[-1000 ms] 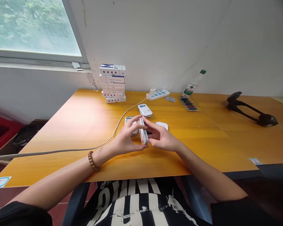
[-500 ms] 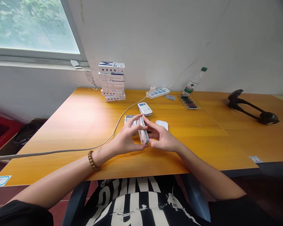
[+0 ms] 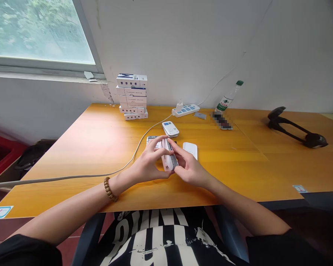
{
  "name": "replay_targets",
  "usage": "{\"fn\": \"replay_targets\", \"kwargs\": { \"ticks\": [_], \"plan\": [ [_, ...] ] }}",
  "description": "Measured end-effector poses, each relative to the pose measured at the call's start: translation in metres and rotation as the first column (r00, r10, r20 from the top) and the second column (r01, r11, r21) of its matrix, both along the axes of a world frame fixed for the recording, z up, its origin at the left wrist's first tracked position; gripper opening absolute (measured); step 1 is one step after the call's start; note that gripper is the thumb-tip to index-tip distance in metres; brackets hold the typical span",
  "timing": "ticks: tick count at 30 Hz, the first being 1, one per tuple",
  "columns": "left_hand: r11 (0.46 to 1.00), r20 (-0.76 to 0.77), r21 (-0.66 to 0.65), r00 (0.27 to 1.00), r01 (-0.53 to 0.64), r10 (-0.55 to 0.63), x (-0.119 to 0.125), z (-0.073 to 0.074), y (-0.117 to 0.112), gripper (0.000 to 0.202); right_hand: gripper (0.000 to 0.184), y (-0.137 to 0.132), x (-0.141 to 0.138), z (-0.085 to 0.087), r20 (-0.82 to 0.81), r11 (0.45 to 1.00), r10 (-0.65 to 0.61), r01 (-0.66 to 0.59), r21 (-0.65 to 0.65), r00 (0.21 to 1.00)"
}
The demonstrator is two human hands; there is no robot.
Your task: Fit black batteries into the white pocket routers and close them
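A white pocket-size electronic device with a dark letter near its lower end is held up on edge over the desk. My left hand grips it by the two ends, with the thumb low and the fingers at the top. From the other side my right hand presses its fingers and thumb on the device's grey edge. Just right of my hands lies a white cover. A flat item with a printed label is partly hidden behind my left fingers. Farther back rests a small pile of similar white devices.
White boxes are stacked at the back left. A power strip has a plug in it, and a white cable crosses the desk leftward. A bottle, a phone and a black stand are to the right.
The device has tilted in my hands, so more of its white face and grey edge shows. My right thumb and fingers have closed in against it.
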State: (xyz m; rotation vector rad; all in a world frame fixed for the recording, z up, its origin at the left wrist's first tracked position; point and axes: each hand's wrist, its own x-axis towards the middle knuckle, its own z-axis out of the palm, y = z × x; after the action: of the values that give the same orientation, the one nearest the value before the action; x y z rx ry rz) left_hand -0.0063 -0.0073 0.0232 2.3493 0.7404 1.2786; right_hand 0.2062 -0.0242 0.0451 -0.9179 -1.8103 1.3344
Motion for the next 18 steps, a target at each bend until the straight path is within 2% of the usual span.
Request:
{"fn": "replay_targets", "kwargs": {
  "ticks": [4, 6, 8, 10, 13, 15, 18],
  "plan": [
    [1.0, 0.07, 0.0, 0.997, -0.023, 0.023, -0.004, 0.001, 0.002, 0.055, 0.088, 0.009, 0.003, -0.001, -0.091, 0.984, -0.174, 0.169, -0.062, 0.98],
    [0.997, 0.129, -0.07, 0.991, -0.011, 0.02, -0.008, 0.003, 0.003, 0.057, 0.078, 0.017, 0.011, 0.0, -0.147, 0.96, -0.267, 0.25, -0.127, 0.952],
    [0.987, 0.167, -0.155, 0.986, 0.039, -0.012, -0.012, 0.006, 0.005, 0.056, 0.069, 0.027, 0.024, 0.003, -0.13, 0.936, -0.337, 0.316, -0.158, 0.933],
    [0.98, 0.155, -0.179, 0.986, 0.089, -0.061, -0.014, 0.008, 0.006, 0.058, 0.059, 0.039, 0.043, 0.005, -0.032, 0.894, -0.444, 0.44, -0.09, 0.896],
    [0.971, 0.03, -0.181, 0.988, 0.157, -0.154, -0.012, 0.008, 0.003, 0.061, 0.044, 0.056, 0.074, 0.002, 0.162, 0.8, -0.598, 0.596, 0.071, 0.785],
    [0.954, -0.061, -0.221, 0.974, 0.202, -0.22, -0.008, 0.006, -0.002, 0.059, 0.042, 0.063, 0.087, -0.003, 0.303, 0.79, -0.602, 0.606, 0.091, 0.739],
    [0.923, -0.143, -0.307, 0.947, 0.233, -0.287, 0.0, 0.0, -0.01, 0.055, 0.042, 0.065, 0.093, -0.014, 0.443, 0.815, -0.547, 0.572, 0.088, 0.711]
  ]
}}
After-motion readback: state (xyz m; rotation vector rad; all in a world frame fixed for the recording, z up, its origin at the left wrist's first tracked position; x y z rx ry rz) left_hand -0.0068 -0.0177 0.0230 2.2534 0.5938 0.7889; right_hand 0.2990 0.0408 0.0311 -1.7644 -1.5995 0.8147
